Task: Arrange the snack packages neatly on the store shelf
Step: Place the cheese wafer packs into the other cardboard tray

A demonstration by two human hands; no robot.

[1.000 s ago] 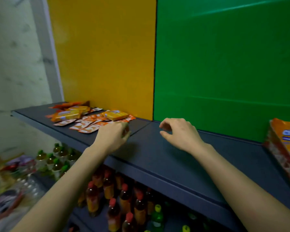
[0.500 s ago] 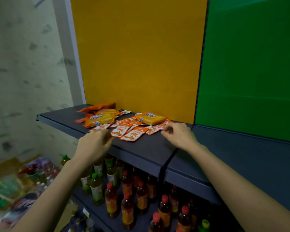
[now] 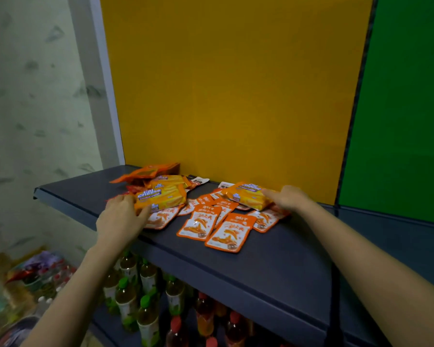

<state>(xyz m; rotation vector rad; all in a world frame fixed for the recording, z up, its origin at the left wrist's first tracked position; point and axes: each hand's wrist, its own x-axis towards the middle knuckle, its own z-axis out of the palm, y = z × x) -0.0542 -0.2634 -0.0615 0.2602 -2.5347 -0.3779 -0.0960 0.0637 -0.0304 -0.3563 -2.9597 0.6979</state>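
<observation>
"Cal Cheese" reads on the yellow wafer pack [image 3: 161, 199] at 9 o'clock of the pile; line under it too blurry. Same logo on the yellow pack behind it [image 3: 169, 182] and partly on the 3 o'clock pack [image 3: 247, 195]. Orange sachets [image 3: 228, 232]: Chinese characters, illegible.

Dark shelf [image 3: 273, 261] is carrying scattered flat orange snack sachets [image 3: 198, 222] and yellow cheese wafer packs [image 3: 161, 196], all lying loose, overlapping near the back panel.
</observation>
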